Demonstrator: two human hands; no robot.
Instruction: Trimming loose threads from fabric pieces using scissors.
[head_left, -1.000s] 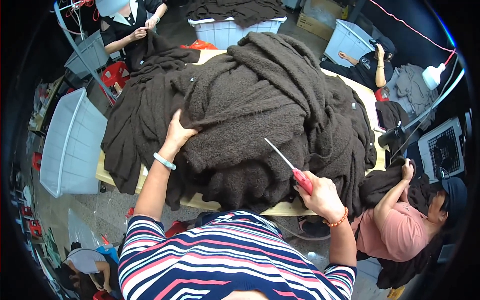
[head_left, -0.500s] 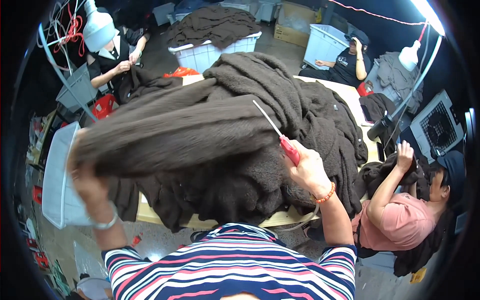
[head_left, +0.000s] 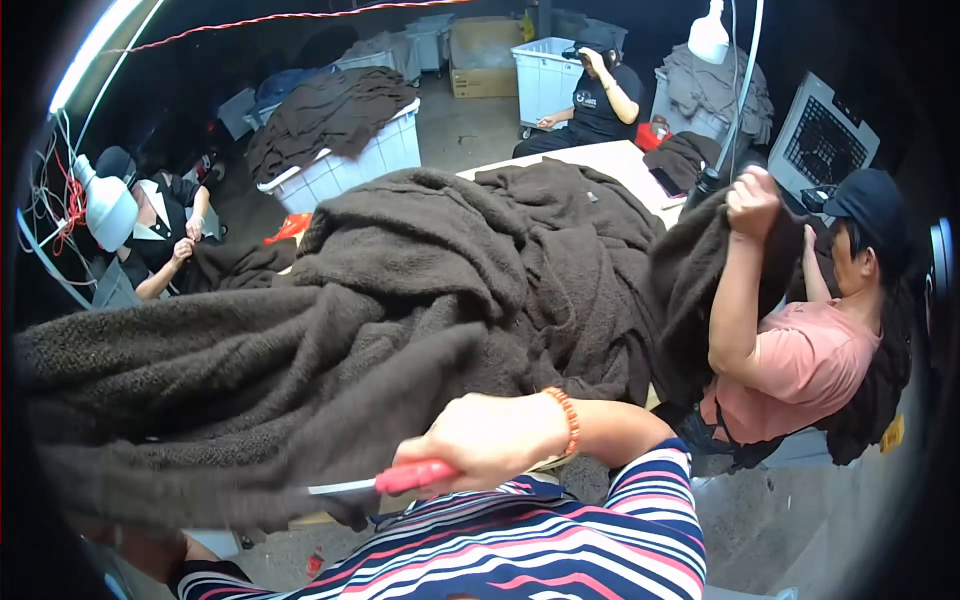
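A large heap of dark brown fleecy cloth (head_left: 420, 240) covers the table before me. My right hand (head_left: 495, 435) is closed round the red handle of a tool (head_left: 415, 477) with a slim, straight metal shaft. Its shaft points left, against or just in front of the blurred near fold of cloth, which hides the tip. At the lower left, my left hand (head_left: 150, 552) is dim and smeared at the lower edge of the cloth drawn out that way. The fingers there hardly show, but the cloth hangs stretched from them.
At right, a co-worker in a pink shirt (head_left: 815, 365) lifts brown cloth. Another sits behind the table (head_left: 610, 153); a third handles cloth at left. A white bin (head_left: 375, 150) heaped with brown cloth stands behind. A lamp (head_left: 105, 205) hangs at left; a dark bottle (head_left: 703, 187) stands at right.
My view has turned right. My right hand has come down toward me, and the tool now points left instead of up. The left hand has moved lower with the cloth. The pink-shirted co-worker has raised their cloth.
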